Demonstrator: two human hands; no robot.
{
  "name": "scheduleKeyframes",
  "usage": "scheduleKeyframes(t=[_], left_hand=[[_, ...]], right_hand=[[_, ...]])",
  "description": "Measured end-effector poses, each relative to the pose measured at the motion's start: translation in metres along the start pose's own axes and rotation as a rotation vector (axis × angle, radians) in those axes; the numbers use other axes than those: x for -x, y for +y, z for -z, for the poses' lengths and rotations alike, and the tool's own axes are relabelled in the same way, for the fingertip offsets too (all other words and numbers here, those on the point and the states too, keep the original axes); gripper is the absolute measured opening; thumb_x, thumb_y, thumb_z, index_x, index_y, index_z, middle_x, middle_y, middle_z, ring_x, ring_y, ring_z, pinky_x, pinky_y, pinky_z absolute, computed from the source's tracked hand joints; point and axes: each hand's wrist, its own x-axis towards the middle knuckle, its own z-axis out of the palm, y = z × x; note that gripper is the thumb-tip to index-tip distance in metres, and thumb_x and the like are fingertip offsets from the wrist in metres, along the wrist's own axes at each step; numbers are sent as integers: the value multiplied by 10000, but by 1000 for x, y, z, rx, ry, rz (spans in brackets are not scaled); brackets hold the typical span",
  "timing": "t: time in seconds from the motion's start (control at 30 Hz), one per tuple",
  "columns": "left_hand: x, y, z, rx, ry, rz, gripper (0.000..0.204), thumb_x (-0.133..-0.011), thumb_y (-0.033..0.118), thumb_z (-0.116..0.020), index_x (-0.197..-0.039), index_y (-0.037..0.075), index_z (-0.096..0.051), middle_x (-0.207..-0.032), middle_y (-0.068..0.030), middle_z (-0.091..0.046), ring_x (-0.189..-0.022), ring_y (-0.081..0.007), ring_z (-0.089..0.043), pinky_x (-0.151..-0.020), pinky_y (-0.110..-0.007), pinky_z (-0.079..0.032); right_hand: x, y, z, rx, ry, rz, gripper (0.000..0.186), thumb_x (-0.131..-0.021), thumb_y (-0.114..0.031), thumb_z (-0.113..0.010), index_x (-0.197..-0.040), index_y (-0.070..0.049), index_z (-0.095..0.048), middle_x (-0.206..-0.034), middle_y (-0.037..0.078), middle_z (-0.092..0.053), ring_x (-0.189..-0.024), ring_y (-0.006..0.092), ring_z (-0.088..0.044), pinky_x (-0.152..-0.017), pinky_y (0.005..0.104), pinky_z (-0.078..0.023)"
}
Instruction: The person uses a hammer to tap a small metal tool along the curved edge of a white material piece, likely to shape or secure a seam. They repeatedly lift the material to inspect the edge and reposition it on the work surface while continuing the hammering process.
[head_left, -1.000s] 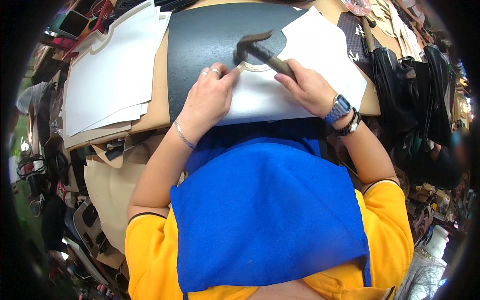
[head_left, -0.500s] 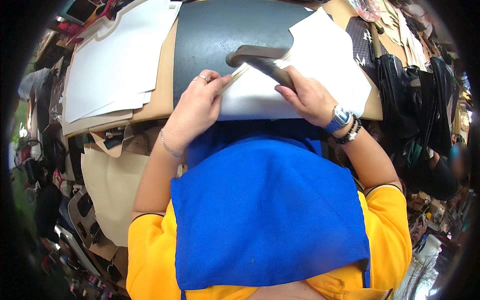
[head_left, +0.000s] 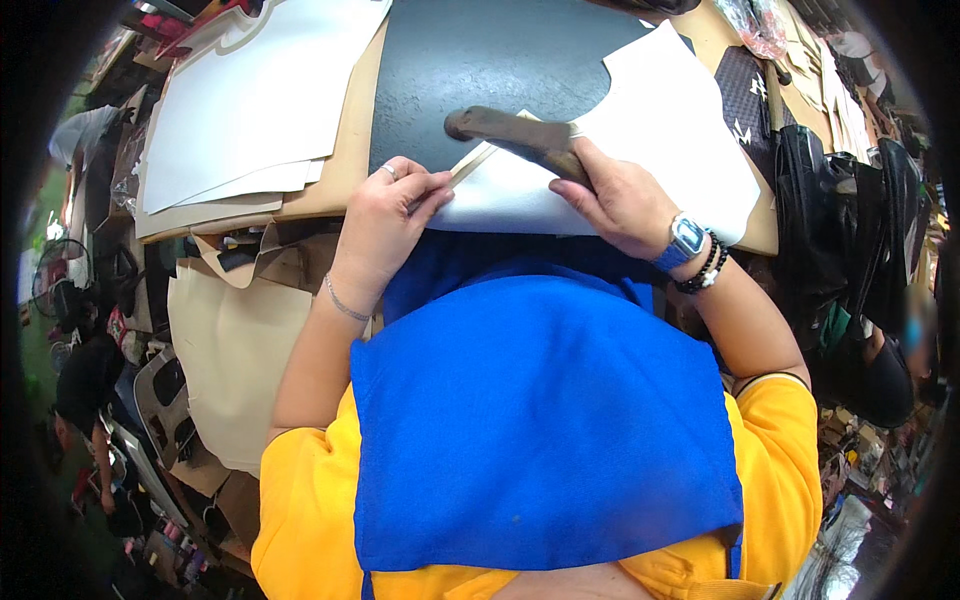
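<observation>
My right hand (head_left: 628, 205) is closed around the handle of a dark hammer (head_left: 520, 132). The hammer lies slantwise, its rounded head pointing left, just above the folded edge of a white sheet (head_left: 680, 125). I cannot tell whether the head touches the sheet. Between thumb and fingers, my left hand (head_left: 385, 215) pinches the near left end of the sheet's narrow cream-coloured edge strip (head_left: 472, 165). The sheet rests on a dark grey mat (head_left: 480, 50) and hangs slightly over the table's near edge. Part of the strip is hidden behind the hammer.
Stacked white sheets (head_left: 250, 110) lie on the table's left. Black pieces (head_left: 800, 190) hang over its right edge, near a dark patterned piece (head_left: 735, 95). A beige sheet (head_left: 235, 350) hangs below the left side. At far left a person in dark clothes (head_left: 88, 385) bends down.
The view has shifted slightly. My left hand has slid a little left and nearer along the strip. The hammer, blurred before, now shows sharper and stays above the folded edge.
</observation>
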Motion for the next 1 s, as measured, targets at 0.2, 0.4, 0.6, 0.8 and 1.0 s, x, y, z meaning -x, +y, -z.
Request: scheduleKeyframes(t=[0.2,0.4,0.6,0.8,1.0], left_hand=[[4,3,-2,18,44,47,116,-796,45,-756,-899,5,-720,-822,-81,-643,-723,-174,-622,-642,-286,-496],[-1,6,1,-74,0,20,83,-793,33,-750,-857,4,-705,-813,-83,-645,-744,-176,-636,-656,-295,-501],[-46,-21,37,-270,50,106,140,-885,158,-674,-947,36,-706,-852,-132,-689,-795,-279,-666,-733,-365,-527],[-103,17,-14,-259,-51,42,573,-860,382,-687,-1316,66,-543,-1391,-199,-494,-1306,-340,-449,-1069,-479,-364],[-47,62,-97,-563,-262,-273,622,-856,476,-656,-1410,246,-490,-1467,-198,-427,-1361,-425,-389,-1001,-691,-349]], right_hand=[[-3,-4,-3,-14,34,29,337,-984,-369,-519,-1072,-45,-495,-831,230,-637,-785,411,-640,-684,481,-497],[-4,-11,-7,-4,-21,21,350,-977,-391,-510,-1048,-48,-522,-823,218,-659,-793,397,-663,-697,485,-517],[4,29,19,139,291,-26,316,-932,-359,-605,-1154,-136,-578,-880,154,-678,-779,352,-665,-692,435,-529],[24,177,46,199,790,-447,386,-928,-338,-605,-1199,-65,-590,-1040,194,-684,-965,350,-661,-824,440,-516],[22,287,86,358,701,-625,426,-980,-329,-466,-1170,10,-640,-1117,253,-654,-1068,417,-609,-913,474,-481]])
